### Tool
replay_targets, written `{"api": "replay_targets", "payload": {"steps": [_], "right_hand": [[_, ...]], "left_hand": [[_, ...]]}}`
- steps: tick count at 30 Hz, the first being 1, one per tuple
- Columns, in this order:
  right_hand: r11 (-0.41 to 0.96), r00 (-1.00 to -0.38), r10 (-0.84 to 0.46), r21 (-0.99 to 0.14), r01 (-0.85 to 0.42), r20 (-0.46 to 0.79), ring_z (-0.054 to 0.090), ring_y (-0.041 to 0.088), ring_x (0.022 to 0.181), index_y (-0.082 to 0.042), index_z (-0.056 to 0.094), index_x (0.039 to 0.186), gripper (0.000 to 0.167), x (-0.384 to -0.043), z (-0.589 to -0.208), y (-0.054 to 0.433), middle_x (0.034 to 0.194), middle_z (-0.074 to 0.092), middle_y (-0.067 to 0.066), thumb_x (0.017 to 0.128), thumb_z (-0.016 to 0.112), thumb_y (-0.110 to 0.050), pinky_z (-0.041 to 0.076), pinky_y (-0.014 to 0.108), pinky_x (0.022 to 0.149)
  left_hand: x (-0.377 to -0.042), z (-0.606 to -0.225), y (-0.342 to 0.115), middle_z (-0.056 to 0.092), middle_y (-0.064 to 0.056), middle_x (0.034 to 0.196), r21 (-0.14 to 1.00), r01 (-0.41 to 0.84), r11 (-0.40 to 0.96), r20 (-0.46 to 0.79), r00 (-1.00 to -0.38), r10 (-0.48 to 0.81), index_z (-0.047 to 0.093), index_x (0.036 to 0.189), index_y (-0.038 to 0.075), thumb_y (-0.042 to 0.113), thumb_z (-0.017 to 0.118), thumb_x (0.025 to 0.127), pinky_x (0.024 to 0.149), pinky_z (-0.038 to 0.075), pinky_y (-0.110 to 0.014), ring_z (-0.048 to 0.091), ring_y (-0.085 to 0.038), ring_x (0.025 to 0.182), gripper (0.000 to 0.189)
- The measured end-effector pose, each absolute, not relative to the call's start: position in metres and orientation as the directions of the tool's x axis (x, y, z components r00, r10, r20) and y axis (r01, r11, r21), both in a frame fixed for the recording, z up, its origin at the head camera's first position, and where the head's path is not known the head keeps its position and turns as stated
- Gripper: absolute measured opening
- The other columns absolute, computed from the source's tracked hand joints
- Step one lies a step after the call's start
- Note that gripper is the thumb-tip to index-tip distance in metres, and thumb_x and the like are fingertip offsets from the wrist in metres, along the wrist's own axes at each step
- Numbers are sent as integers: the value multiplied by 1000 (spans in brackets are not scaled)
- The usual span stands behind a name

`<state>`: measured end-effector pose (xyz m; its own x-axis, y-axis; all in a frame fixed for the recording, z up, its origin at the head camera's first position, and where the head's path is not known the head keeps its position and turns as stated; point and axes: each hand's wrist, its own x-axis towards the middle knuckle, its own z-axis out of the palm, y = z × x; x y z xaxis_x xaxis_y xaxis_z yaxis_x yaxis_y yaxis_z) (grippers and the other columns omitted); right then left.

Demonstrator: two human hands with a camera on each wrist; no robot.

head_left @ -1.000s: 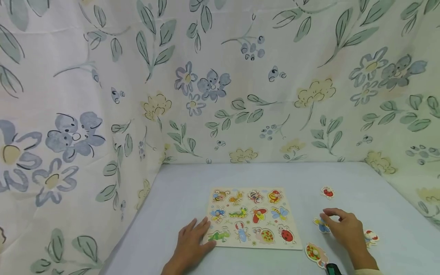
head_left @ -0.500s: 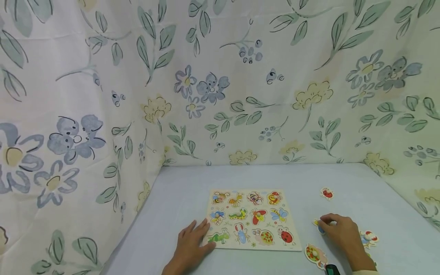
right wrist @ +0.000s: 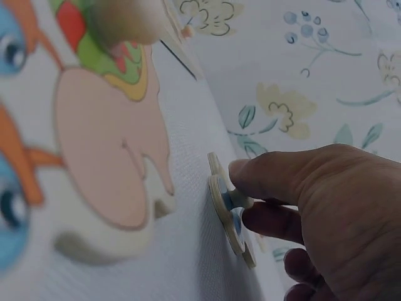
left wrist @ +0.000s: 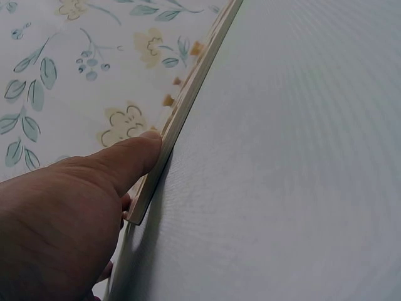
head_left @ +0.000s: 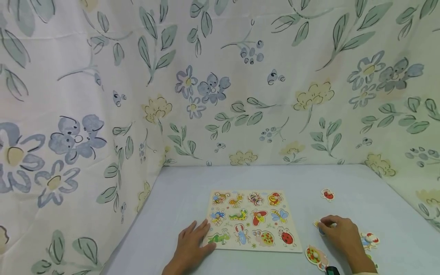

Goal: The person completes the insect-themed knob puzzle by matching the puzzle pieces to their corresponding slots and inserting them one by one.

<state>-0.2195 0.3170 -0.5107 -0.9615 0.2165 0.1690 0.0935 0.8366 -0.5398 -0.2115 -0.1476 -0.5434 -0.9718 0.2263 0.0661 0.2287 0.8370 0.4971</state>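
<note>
My left hand (head_left: 192, 244) rests with spread fingers at the near left corner of a wooden peg puzzle board (head_left: 230, 246) printed with insects. In the left wrist view the thumb (left wrist: 141, 150) lies along the board's edge (left wrist: 188, 103). To the right of the board, my right hand (head_left: 343, 236) pinches the knob (right wrist: 241, 199) of a small blue and yellow insect puzzle piece (head_left: 317, 223) between thumb and forefinger. The piece stands tilted on edge in the right wrist view, and the hand partly covers it from above.
A snail piece (head_left: 313, 254) lies between the board and the right wrist. A ladybird piece (head_left: 328, 194) is farther back, and a red, white and blue piece (head_left: 370, 240) lies right of the hand. Floral cloth (head_left: 220, 114) hangs around the table (head_left: 185, 183).
My right hand has lowered slightly toward me and closed thumb and finger on the blue and yellow puzzle piece, covering more of it. The left hand stays in place on the board.
</note>
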Motion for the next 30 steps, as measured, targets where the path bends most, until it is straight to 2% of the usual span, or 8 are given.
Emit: {"api": "replay_targets", "payload": {"steps": [3, 10, 13, 17, 20, 22, 27, 30], "right_hand": [[842, -963, 211, -532, 91, 170, 61, 27, 73, -6, 75, 85, 17, -220, -511, 316, 80, 69, 7, 79, 76, -21, 47, 48, 64], [834, -959, 236, -539, 117, 157, 53, 23, 70, -2, 74, 90, 20, -222, -507, 314, 83, 69, 9, 81, 74, -20, 42, 38, 58], [834, -957, 228, -544, 96, 181, 59, 32, 76, -1, 74, 91, 20, -220, -506, 313, 90, 69, 16, 82, 73, -19, 46, 43, 62], [826, -947, 221, -562, 54, 235, 60, 44, 93, -3, 75, 91, 16, -216, -506, 312, 99, 67, 24, 82, 73, -16, 48, 55, 71], [829, -922, 214, -560, -4, 324, 61, 40, 88, -6, 76, 90, 12, -215, -507, 309, 95, 68, 19, 80, 73, -12, 49, 49, 68], [836, -893, 201, -545, -57, 402, 61, 29, 82, -10, 76, 88, 10, -215, -508, 306, 91, 70, 12, 78, 75, -9, 49, 40, 63], [839, -812, 171, -514, -177, 558, 55, 12, 76, -14, 77, 88, 19, -218, -511, 298, 87, 71, 2, 74, 79, -1, 42, 20, 58], [822, -775, 159, -517, -239, 611, 53, 6, 77, -13, 77, 89, 22, -219, -509, 292, 89, 72, 2, 73, 80, 2, 38, 15, 58]], "left_hand": [[-211, -542, -147, 42, 1, 148, 502, 231, 834, 70, -971, 226, 55, 138, 14, 59, 65, 82, 106, 15, -62, 23, -38, 139, 73], [-210, -539, -146, 43, 0, 147, 510, 231, 829, 76, -972, 224, 55, 137, 13, 58, 66, 82, 106, 15, -63, 24, -39, 139, 72], [-209, -538, -146, 43, 0, 147, 520, 219, 826, 63, -974, 218, 55, 137, 14, 57, 66, 81, 106, 15, -63, 24, -39, 139, 71], [-207, -537, -145, 44, -2, 147, 530, 216, 820, 59, -974, 218, 55, 137, 12, 55, 68, 81, 106, 14, -64, 24, -40, 138, 72], [-205, -536, -146, 44, -3, 147, 526, 221, 821, 60, -973, 223, 55, 137, 12, 56, 67, 81, 106, 15, -64, 24, -41, 138, 72], [-205, -535, -147, 44, -3, 147, 528, 224, 819, 61, -972, 226, 55, 137, 12, 56, 66, 81, 106, 15, -65, 24, -41, 138, 72], [-204, -535, -147, 44, -4, 146, 532, 228, 815, 66, -971, 228, 55, 137, 12, 56, 67, 82, 105, 15, -65, 25, -41, 138, 72], [-205, -537, -146, 44, -2, 147, 527, 219, 821, 55, -973, 225, 55, 137, 14, 57, 66, 82, 106, 14, -64, 24, -39, 138, 72]]}}
